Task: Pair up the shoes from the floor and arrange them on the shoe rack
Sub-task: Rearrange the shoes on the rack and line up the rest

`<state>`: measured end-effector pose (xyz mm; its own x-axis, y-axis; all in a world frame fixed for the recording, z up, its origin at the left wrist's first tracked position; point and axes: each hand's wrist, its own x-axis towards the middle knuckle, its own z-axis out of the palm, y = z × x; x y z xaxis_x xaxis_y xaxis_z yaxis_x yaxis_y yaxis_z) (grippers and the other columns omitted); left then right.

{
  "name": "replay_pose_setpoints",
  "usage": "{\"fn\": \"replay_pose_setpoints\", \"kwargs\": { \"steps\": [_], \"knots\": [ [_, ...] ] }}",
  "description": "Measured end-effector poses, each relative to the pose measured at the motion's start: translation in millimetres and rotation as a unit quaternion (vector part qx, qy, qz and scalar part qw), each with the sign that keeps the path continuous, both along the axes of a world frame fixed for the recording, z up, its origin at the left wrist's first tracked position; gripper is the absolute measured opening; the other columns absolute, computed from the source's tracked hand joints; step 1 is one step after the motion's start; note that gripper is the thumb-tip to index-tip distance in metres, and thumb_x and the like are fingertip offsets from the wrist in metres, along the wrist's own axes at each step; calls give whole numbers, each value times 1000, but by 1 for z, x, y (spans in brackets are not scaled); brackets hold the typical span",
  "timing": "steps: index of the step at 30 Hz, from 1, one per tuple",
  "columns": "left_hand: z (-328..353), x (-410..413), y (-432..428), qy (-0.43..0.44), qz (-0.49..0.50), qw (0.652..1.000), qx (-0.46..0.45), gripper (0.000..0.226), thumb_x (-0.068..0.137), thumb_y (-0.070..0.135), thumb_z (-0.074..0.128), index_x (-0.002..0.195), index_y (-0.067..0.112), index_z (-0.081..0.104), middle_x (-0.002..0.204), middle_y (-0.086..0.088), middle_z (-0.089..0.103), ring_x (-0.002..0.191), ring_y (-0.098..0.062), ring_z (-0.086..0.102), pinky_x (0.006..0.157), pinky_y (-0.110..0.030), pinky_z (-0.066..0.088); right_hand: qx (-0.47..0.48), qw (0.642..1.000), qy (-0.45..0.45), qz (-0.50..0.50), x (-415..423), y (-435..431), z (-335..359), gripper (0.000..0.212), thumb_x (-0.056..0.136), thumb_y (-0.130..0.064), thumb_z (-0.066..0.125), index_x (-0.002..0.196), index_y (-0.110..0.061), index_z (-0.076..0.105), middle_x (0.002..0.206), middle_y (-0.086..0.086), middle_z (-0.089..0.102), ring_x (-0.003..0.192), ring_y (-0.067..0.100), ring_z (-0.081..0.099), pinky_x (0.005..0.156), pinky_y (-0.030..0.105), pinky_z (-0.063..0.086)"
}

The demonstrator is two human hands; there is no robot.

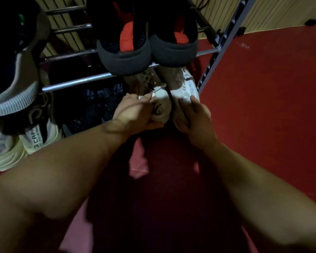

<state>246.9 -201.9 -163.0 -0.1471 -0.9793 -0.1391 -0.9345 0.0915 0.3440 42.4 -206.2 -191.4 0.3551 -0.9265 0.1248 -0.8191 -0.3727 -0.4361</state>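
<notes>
Reading the rack from the left, most of the job looks done. Far left of my left grip (135,112) and above it, a grey-trimmed dark shoe (13,79) sits on the upper tier of the shoe rack (77,83). Below that, level with the grip, a pale sneaker pair (44,136) stands on the lower tier. Dark shoes (95,106) lie just beside the grip's left edge, too dim to count. Above and beyond both grips, a black-and-red pair (124,42) is set side by side on the upper rails.

What I judge is left is seating the white pair. My left grip is curled round the heel of the left white sneaker (163,108), which points away from it under the upper tier. My right grip (195,115) is clamped on the heel of the right white sneaker (188,88), thumb on top; that shoe touches its mate. Right of this grip, the red floor (263,106) shows no loose shoes.
</notes>
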Motion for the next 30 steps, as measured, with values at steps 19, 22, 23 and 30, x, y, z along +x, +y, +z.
{"fn": "replay_pose_setpoints", "kwargs": {
  "steps": [19,22,23,30],
  "knots": [
    [1,-5,-3,-176,-28,983,-36,104,71,70,59,151,27,9,142,-5,40,123,-37,39,107,-42,21,15,996,64,-61,13,-35,27,47,93,-48,45,138,-36,40,155,-4,21,136,27,26,106,48,26],
    [7,9,1,-239,-4,970,-55,91,74,71,53,146,24,25,139,-22,42,133,-42,29,115,-47,2,16,994,18,-109,16,-21,17,56,87,-59,41,139,-37,35,151,0,25,127,29,36,98,47,37],
    [8,15,2,-247,19,967,-53,87,75,73,48,143,20,34,143,-27,36,138,-44,21,115,-49,-3,16,996,21,-82,18,-16,14,59,85,-60,35,138,-36,33,149,5,29,122,34,43,93,48,43],
    [5,20,-5,-118,55,991,39,101,69,75,53,148,19,23,153,-20,23,145,-35,4,115,-54,6,37,994,2,-105,22,-20,7,56,91,-31,50,144,-27,33,148,14,28,129,37,34,103,47,37]
  ]
}}
